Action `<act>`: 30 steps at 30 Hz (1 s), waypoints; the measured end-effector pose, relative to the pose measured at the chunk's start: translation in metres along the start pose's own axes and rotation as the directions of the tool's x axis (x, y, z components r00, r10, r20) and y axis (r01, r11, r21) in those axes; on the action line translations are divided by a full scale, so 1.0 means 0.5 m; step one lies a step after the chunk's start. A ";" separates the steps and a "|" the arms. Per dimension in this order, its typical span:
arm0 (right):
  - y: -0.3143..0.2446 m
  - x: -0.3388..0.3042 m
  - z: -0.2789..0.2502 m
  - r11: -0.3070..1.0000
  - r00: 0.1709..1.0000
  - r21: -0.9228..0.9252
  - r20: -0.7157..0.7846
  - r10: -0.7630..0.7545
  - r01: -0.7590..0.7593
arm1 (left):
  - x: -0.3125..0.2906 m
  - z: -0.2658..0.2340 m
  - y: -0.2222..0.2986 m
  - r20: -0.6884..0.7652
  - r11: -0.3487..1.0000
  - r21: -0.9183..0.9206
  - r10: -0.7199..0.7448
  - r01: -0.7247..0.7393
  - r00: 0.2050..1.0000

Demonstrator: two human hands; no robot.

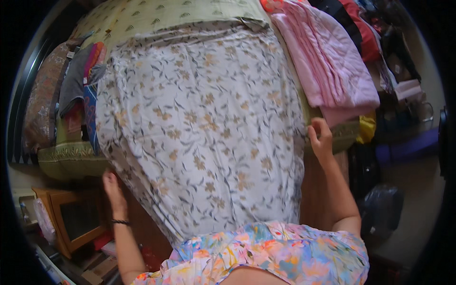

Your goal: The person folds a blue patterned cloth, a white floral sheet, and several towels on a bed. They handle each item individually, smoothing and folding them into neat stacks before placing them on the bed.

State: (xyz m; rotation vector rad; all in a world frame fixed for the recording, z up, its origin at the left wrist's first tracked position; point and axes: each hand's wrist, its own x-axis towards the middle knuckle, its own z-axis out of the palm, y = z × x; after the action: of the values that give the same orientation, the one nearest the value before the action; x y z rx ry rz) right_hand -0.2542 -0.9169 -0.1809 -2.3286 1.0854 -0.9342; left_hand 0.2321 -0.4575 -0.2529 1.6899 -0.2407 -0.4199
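A white sheet (204, 118) with tan and grey flowers lies over the bed and hangs from its near edge down to my body. Its surface has long soft creases. My right hand (321, 137) is at the sheet's right edge, with fingers curled and thumb bent in, closed on the cloth's margin. Beside the left edge, lower down, is my left hand (114, 191), a dark bracelet on its wrist. Its fingers point toward the bed and are smeared, so I cannot tell whether they grip the cloth.
A folded pink quilt (327, 66) lies on the bed's right side. Folded grey cloth (76, 80) and a brown patterned pillow (45, 99) lie on the left. The bed has a green cover (180, 12). A wooden cabinet (78, 218) stands at lower left, a dark bag (380, 209) at lower right.
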 end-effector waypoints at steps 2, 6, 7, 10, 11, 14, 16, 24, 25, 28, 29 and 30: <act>0.101 -0.155 -0.033 0.935 0.939 0.086 0.019 0.343 -0.344 | -0.150 0.047 -0.081 0.324 0.692 -0.547 -0.344 0.471 0.881; 0.174 -0.401 -0.003 0.008 0.388 0.507 0.649 0.654 -0.862 | -0.292 0.085 -0.149 0.323 0.774 -0.456 -0.316 0.440 0.892; 0.152 -0.429 0.011 -0.075 0.390 0.505 0.744 0.542 -0.860 | -0.317 0.091 -0.156 0.285 0.840 -0.400 -0.267 0.367 0.921; 0.100 -0.470 0.039 -0.132 0.435 0.532 0.791 0.431 -0.836 | -0.348 0.029 -0.222 0.666 0.570 -0.440 -0.311 0.694 0.678; 0.112 -0.487 0.044 -0.215 0.461 0.567 0.796 0.391 -0.796 | -0.340 -0.025 -0.256 0.687 0.517 -0.367 -0.410 0.773 0.600; 0.055 -0.521 0.018 -0.275 0.587 0.680 0.729 0.353 -0.679 | -0.380 -0.084 -0.171 0.703 0.650 -0.319 -0.325 0.690 0.632; 0.058 -0.558 -0.009 -0.348 0.560 0.662 0.749 0.354 -0.664 | -0.436 -0.081 -0.097 0.702 0.711 -0.239 -0.344 0.661 0.624; -0.091 -0.557 -0.168 0.016 0.601 0.609 0.778 0.184 -0.793 | -0.520 -0.102 0.035 0.496 0.936 -0.049 -0.280 0.348 0.822; -0.103 -0.532 -0.195 0.157 0.676 0.661 0.687 0.267 -0.733 | -0.509 -0.124 0.073 0.472 0.983 -0.073 -0.116 0.170 0.874; -0.125 -0.429 -0.303 0.374 0.848 0.768 0.412 0.332 -0.520 | -0.473 -0.199 0.128 0.224 0.976 -0.104 0.211 -0.191 0.951; -0.084 -0.410 -0.327 0.287 0.890 0.850 0.375 0.258 -0.441 | -0.472 -0.205 0.140 0.167 0.962 -0.134 0.260 -0.239 0.951; -0.074 -0.391 -0.352 0.201 0.914 0.903 0.334 0.229 -0.380 | -0.482 -0.189 0.157 0.217 0.951 -0.242 0.247 -0.192 0.944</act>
State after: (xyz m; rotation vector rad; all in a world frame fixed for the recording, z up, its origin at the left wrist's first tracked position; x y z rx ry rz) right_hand -0.4536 -0.7545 -0.1148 -1.0210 0.5490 -0.8743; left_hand 0.0575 -0.2905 -0.1313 1.3761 -0.5425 -0.4691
